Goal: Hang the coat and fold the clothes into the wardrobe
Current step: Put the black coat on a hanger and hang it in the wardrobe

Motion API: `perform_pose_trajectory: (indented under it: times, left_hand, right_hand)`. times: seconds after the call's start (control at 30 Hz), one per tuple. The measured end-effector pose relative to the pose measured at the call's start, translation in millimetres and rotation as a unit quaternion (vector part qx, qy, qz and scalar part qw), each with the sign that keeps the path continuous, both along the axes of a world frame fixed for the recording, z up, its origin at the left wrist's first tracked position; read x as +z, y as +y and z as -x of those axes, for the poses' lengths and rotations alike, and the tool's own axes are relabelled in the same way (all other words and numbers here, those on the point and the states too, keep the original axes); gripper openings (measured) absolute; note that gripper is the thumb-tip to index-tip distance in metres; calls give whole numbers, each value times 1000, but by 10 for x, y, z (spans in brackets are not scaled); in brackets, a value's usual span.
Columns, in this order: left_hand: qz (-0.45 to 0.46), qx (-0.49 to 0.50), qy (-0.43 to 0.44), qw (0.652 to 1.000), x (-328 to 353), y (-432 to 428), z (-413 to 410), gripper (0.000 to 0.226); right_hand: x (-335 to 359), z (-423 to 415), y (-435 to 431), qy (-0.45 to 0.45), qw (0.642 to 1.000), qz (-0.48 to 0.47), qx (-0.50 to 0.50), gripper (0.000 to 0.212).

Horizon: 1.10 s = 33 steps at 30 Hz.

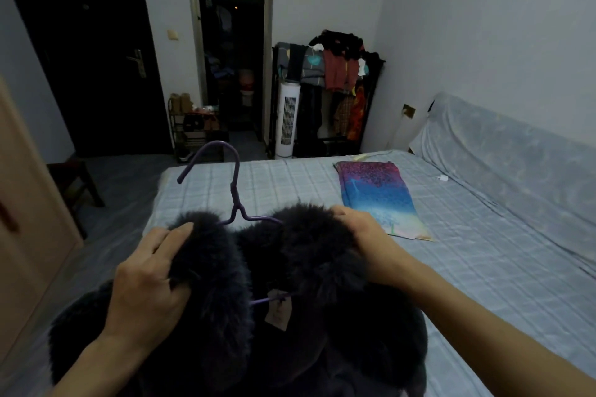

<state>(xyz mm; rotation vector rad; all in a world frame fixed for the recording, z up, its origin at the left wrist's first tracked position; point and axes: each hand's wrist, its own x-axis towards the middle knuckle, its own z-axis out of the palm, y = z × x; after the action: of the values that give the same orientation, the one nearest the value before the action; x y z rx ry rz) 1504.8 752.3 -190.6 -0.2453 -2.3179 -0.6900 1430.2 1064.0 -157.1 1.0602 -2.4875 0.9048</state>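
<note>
Bedroom, dim light: my dark fur-trimmed coat (309, 245) sits low in front of me over the near edge of the bed (483, 284), already threaded on a purple wire hanger (238, 167) whose hook stands up above the collar. My left hand (148, 280) has its fingers curled into the fur at the left shoulder. My right hand (361, 235) clutches the fur at the right shoulder, fingers buried in the pile. A brown paper tag (278, 309) dangles from the hanger's lower bar inside the neck. By its look the coat is soft and bulky, likely heavy for so thin a hanger, and the long fur offers little firm purchase, so it may slide off the sloping wire arms. I judge the safest hold to be the hook or the neck of the hanger once both shoulders are seated, with a hand under the body of the coat to take the weight. Beyond it on the bed lies a folded blue-and-purple patterned cloth (377, 196), well apart from the coat. Against the far wall stand a white tower fan (288, 119) and a crowded clothes rack (338, 90). A pale wooden panel (25, 203) fills the left edge; whether it is the wardrobe I cannot tell.
</note>
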Motion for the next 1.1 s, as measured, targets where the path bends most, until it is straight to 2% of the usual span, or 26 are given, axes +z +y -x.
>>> perform_pose_trajectory:
  times: [0.13,0.23,0.37,0.43,0.53,0.6,0.7,0.73,0.83,0.9,1.03,1.1]
  left_hand:
    - [9,5,-6,1000,16,-11,6,64]
    - [12,-2,-6,1000,12,-20,5,62]
    - [23,-2,-14,1000,-6,-63,22,59]
    - [32,11,-26,999,-29,-103,50,62]
    - [53,24,-37,998,-87,-120,80,59]
    - [56,30,-46,997,-133,-87,99,59]
    - [46,54,-36,997,-132,-37,129,57]
    - [38,61,-30,997,-106,-33,135,58]
    - [21,59,-17,998,-13,-34,166,56]
    - [20,44,-9,999,40,-15,176,57]
    - [14,9,17,1000,81,26,151,57]
    - [7,6,24,1000,89,32,122,54]
  right_hand:
    - [-97,-97,-93,55,997,57,-12,12]
    - [-165,-129,-91,73,991,110,-16,23]
    - [-110,-195,-62,76,974,211,-43,16]
    - [-73,-205,-11,80,968,228,-62,17]
    - [-44,-263,26,125,972,190,-64,8]
    - [-39,-317,-14,151,972,162,-78,9]
    - [-50,-419,-82,91,971,198,-94,21]
    - [-71,-469,-109,97,975,182,-82,22]
    - [-209,-568,-137,150,987,55,-30,24]
    - [-286,-531,-147,179,983,-19,-38,21]
    - [-286,-457,-156,119,989,-49,-72,14]
    - [-246,-406,-118,109,987,-90,-73,29]
